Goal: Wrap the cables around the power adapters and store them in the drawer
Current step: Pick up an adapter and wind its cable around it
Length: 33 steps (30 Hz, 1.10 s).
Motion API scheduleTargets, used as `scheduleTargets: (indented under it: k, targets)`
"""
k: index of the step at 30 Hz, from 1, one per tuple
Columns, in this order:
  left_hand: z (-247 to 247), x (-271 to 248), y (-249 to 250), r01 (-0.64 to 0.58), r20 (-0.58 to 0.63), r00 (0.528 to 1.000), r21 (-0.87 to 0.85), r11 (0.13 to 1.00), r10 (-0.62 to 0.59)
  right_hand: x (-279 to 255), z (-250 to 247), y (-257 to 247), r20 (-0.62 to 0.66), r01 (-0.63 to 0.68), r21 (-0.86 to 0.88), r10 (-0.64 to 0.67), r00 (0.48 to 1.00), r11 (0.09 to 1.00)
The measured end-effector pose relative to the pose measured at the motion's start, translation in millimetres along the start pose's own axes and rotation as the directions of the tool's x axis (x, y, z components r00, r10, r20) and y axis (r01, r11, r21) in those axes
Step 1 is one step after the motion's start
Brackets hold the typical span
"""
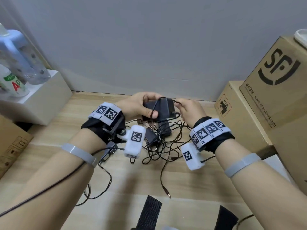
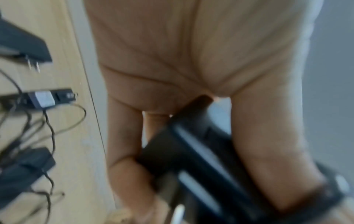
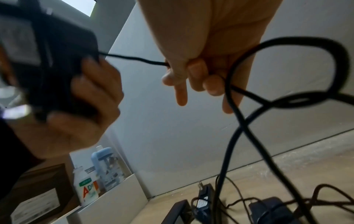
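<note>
Fingers of the left hand (image 1: 136, 105) curl round a black power adapter (image 1: 159, 107) held above the wooden table (image 1: 191, 180), near its back edge. Just right of it, the right hand (image 1: 187, 110) pinches the cable (image 3: 134, 58), drawn taut from the adapter's near end. The adapter's long axis runs hand to hand, so the next turn probably crosses its short side.

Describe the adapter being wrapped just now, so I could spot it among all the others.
Start at the wooden tabletop by the grey wall, where black adapters lie in a tangle of cables. Just above the tangle, the left hand grips one black power adapter. Unlike the others it is lifted, and the right hand pinches its cable.
</note>
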<state>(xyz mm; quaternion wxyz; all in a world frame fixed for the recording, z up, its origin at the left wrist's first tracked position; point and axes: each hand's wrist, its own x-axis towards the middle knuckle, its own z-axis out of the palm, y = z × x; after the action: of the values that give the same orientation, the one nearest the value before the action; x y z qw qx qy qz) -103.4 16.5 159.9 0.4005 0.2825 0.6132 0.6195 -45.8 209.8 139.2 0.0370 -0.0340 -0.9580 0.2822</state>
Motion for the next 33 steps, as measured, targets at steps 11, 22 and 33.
scheduleTargets:
  k: [11, 22, 33]
  targets:
    - [17.1, 16.5, 3.7, -0.077, -0.535, 0.84, -0.285, 0.955, -0.092, -14.1, 19.8, -17.8, 0.287, 0.053, -0.029, -0.043, 0.957, 0.998]
    - [18.4, 20.2, -11.5, -0.03, -0.701, 0.712, -0.091, 0.995, -0.043, -19.4, 16.3, -34.3, 0.336, 0.124, -0.19, -0.054, 0.94, 0.974]
    - [12.4, 21.5, -26.8, 0.238, -0.644, 0.749, 0.484, 0.842, 0.158, -19.7, -13.0, -48.3, 0.052, 0.153, -0.3, -0.144, 0.988, 0.942]
